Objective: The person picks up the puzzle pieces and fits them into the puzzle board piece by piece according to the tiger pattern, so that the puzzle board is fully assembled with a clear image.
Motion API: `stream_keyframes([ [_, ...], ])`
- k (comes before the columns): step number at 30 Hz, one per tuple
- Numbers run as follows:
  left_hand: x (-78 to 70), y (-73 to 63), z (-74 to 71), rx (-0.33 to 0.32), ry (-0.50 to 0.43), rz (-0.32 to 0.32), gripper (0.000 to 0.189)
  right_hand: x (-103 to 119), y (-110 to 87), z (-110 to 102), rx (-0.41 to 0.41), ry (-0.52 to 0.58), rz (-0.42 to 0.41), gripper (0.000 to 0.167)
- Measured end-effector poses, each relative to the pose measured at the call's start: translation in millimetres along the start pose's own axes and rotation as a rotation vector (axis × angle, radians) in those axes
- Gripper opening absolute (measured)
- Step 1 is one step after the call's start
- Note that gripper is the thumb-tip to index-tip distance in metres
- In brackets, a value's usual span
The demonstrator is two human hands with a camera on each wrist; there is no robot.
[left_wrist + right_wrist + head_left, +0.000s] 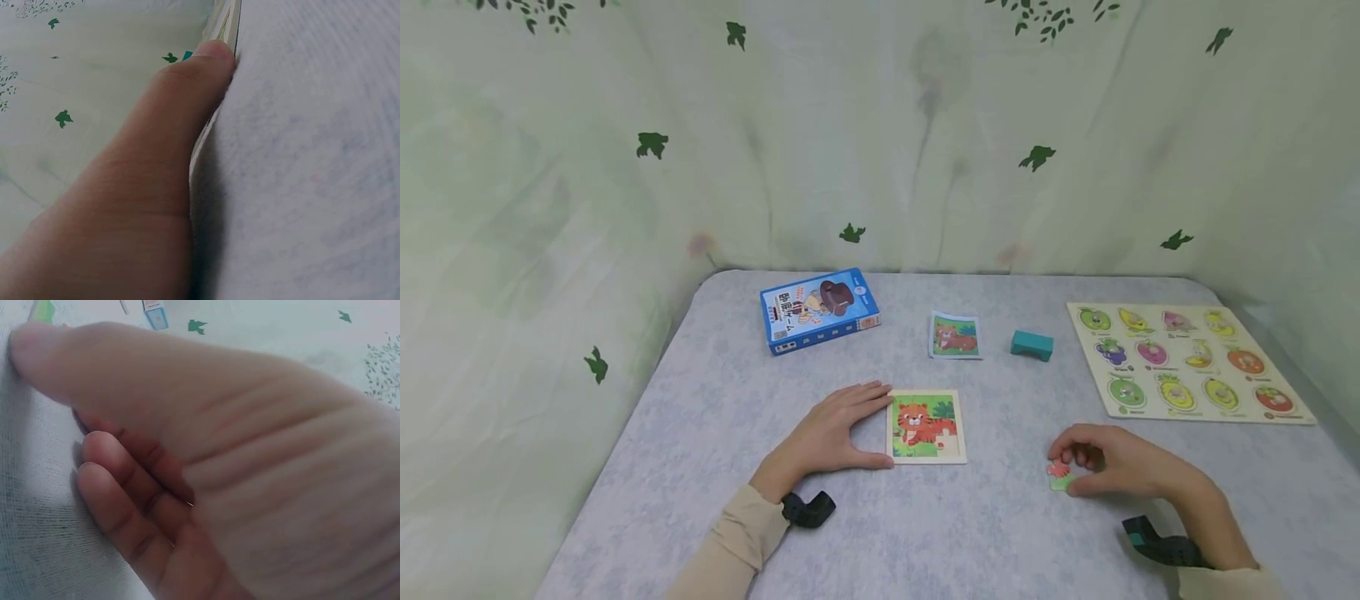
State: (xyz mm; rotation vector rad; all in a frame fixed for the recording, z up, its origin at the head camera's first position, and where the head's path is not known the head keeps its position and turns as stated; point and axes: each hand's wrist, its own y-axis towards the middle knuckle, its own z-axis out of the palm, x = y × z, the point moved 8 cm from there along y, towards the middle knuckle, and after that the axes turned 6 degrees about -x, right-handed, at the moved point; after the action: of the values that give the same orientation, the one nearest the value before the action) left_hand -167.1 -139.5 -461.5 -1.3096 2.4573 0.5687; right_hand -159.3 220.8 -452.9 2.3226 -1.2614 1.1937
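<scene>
A square tiger jigsaw puzzle (921,425) lies flat in its pale frame in the middle of the table, with a bare, piece-shaped spot at its lower right. My left hand (838,433) rests at the puzzle's left side, its fairly straight fingers at the upper corner and the thumb at the lower one. In the left wrist view the thumb (156,131) touches the frame's edge. Off to the right, my right hand (1127,462) pinches a red and green puzzle piece (1060,473) by its edges, just at the table surface. Its other fingers curl under the palm.
Behind the puzzle lies a picture card (955,337) of the same tiger, with a teal block (1032,344) to its right. A blue game box (820,310) sits at the back left. On the right is a fruit board (1187,362). A printed curtain (880,133) hangs behind the table.
</scene>
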Motion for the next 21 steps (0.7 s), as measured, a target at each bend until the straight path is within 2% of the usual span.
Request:
stream_keyframes([
  [7,0.5,-0.3,0.2,0.011,0.004,-0.009,0.098,-4.0,3.7,0.9,-0.003,0.005,0.043,0.034],
  [21,-2.4,0.0,-1.8,0.004,-0.001,0.013,0.098,0.3,3.0,-0.9,-0.036,-0.017,0.014,0.034],
])
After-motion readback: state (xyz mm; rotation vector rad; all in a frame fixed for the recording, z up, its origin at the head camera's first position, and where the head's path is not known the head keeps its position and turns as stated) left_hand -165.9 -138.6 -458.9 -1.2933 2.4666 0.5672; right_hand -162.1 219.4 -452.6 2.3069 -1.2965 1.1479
